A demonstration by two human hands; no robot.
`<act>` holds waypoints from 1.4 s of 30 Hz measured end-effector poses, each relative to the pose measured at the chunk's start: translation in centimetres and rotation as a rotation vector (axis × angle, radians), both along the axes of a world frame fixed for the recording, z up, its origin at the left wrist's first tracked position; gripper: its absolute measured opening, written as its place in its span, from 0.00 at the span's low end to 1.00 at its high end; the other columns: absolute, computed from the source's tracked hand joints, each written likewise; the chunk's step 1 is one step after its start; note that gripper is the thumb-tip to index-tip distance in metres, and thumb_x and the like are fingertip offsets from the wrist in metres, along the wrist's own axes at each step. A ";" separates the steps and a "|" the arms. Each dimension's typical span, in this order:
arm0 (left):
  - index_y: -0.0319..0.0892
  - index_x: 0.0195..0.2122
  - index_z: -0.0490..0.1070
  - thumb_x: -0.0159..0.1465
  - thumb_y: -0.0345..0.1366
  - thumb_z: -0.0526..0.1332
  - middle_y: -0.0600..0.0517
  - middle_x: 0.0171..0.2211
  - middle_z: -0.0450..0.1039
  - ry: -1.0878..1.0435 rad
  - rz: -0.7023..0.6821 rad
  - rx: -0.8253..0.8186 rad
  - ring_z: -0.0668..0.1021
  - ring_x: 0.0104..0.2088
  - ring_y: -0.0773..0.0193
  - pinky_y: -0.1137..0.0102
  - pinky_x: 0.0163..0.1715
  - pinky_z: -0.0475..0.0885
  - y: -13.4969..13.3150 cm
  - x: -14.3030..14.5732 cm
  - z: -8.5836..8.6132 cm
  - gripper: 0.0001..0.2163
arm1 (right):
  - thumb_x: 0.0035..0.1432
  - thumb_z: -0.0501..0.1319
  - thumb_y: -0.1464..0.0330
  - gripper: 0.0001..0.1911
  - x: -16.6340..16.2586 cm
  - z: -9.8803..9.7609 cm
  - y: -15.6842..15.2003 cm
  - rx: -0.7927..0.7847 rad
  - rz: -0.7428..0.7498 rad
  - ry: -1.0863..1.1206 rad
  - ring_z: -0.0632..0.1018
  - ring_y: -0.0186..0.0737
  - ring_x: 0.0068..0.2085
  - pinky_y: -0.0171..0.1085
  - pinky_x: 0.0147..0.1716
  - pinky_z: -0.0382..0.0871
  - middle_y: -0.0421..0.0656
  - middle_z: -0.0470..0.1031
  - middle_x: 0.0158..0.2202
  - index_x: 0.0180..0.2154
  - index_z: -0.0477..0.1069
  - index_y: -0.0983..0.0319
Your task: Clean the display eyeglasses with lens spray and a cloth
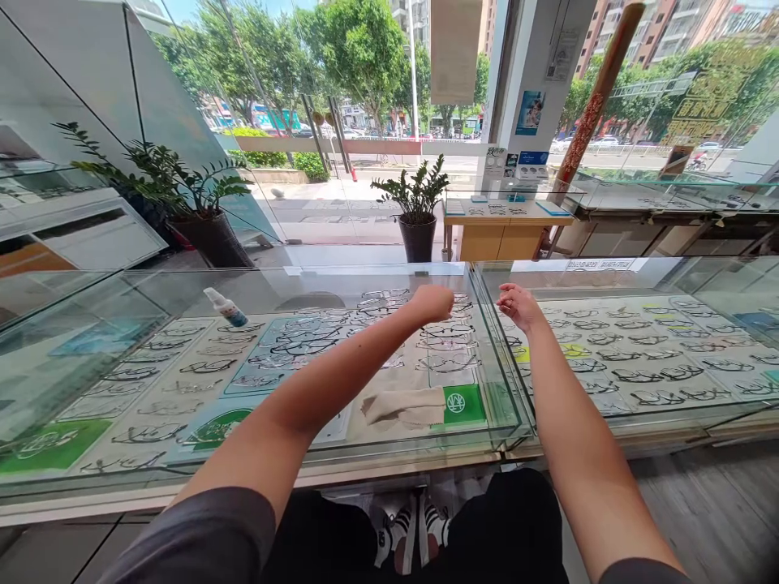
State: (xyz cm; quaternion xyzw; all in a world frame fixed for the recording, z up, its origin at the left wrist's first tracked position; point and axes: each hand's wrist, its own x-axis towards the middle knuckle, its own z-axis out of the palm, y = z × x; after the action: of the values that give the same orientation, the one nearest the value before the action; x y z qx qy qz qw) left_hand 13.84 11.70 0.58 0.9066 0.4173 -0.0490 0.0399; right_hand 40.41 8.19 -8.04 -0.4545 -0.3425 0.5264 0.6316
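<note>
My left hand [435, 304] is closed over the glass display case [341, 276], its back toward me, so its curled fingers and anything in them are hidden. Across the joint between two cases, my right hand [517, 307] is raised with fingers loosely bent and apart; I see nothing held in it. Rows of eyeglasses [447, 331] lie beneath and around my left hand. More eyeglasses [593, 326] fill the case to the right. A beige cloth [405, 408] lies crumpled near the front edge, beside a green card [466, 403].
A white spray bottle [226, 308] stands at the left of the case. Beyond it are two potted plants, one at left [210, 235] and one in the middle [418, 227]. A wooden display table [511, 231] stands by the window. The glass edges [496, 349] meet between my arms.
</note>
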 end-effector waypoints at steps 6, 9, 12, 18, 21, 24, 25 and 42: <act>0.43 0.34 0.85 0.56 0.31 0.70 0.42 0.38 0.85 -0.071 0.005 -0.051 0.82 0.40 0.48 0.62 0.40 0.73 0.9 0.2 -0.1 0.06 | 0.40 0.76 0.70 0.19 0.1 -0.3 0.1 -0.002 0.005 -0.009 0.83 0.35 0.33 0.30 0.31 0.76 0.34 0.77 0.27 0.38 0.77 0.57; 0.43 0.32 0.85 0.55 0.32 0.70 0.44 0.34 0.83 -0.155 0.005 -0.070 0.81 0.37 0.50 0.62 0.39 0.71 0.8 -0.2 0.8 0.04 | 0.40 0.77 0.69 0.20 0.2 -0.3 0.1 0.006 0.009 -0.004 0.83 0.35 0.33 0.30 0.31 0.76 0.34 0.77 0.27 0.38 0.77 0.57; 0.43 0.32 0.84 0.57 0.37 0.69 0.47 0.30 0.82 -0.279 -0.007 -0.108 0.79 0.32 0.55 0.64 0.35 0.69 0.3 -1.6 2.0 0.05 | 0.40 0.78 0.69 0.20 0.3 -0.3 0.0 0.016 0.019 0.001 0.84 0.34 0.33 0.29 0.30 0.75 0.34 0.77 0.27 0.37 0.77 0.57; 0.41 0.35 0.78 0.66 0.50 0.66 0.50 0.31 0.79 -0.838 -0.009 -0.305 0.77 0.32 0.62 0.68 0.34 0.68 -2.4 -8.3 2.0 0.16 | 0.39 0.79 0.69 0.21 0.6 -0.3 0.0 0.024 0.024 -0.007 0.85 0.35 0.35 0.30 0.31 0.76 0.37 0.83 0.33 0.38 0.78 0.57; 0.41 0.35 0.78 0.64 0.53 0.70 0.47 0.36 0.81 -1.162 0.045 -0.412 0.80 0.38 0.60 0.66 0.41 0.72 -4.1 -12.5 0.9 0.18 | 0.41 0.79 0.68 0.21 0.8 -0.3 -0.1 0.028 0.008 -0.007 0.85 0.34 0.35 0.30 0.31 0.78 0.40 0.86 0.40 0.39 0.78 0.56; 0.42 0.36 0.78 0.62 0.53 0.73 0.45 0.42 0.83 -1.347 0.126 -0.441 0.82 0.48 0.55 0.62 0.51 0.74 -5.4 -15.8 -0.1 0.18 | 0.43 0.80 0.66 0.19 0.9 -0.3 -0.4 0.016 -0.002 -0.005 0.81 0.31 0.29 0.30 0.30 0.79 0.35 0.81 0.29 0.39 0.80 0.56; 0.42 0.36 0.78 0.62 0.53 0.74 0.45 0.42 0.83 -1.397 0.158 -0.433 0.82 0.49 0.54 0.61 0.52 0.74 -5.6 -16.6 -0.3 0.19 | 0.42 0.81 0.67 0.20 1.0 -0.3 -0.4 0.014 -0.005 -0.006 0.79 0.29 0.27 0.29 0.29 0.79 0.34 0.79 0.27 0.39 0.80 0.56; 0.41 0.39 0.77 0.63 0.50 0.74 0.46 0.42 0.84 -1.648 0.078 -0.475 0.83 0.47 0.58 0.61 0.54 0.74 -6.6 -16.8 -0.9 0.17 | 0.61 0.73 0.55 0.14 -16.7 8.5 -4.9 0.258 0.303 -0.386 0.80 0.37 0.34 0.37 0.37 0.76 0.41 0.81 0.32 0.42 0.84 0.58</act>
State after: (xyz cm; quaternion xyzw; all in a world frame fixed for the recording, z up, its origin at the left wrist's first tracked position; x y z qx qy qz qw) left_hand -2.93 5.11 -0.29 0.6054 0.2646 0.5406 0.5207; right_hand 23.72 3.30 0.47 -0.4059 -0.5848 0.4706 0.5214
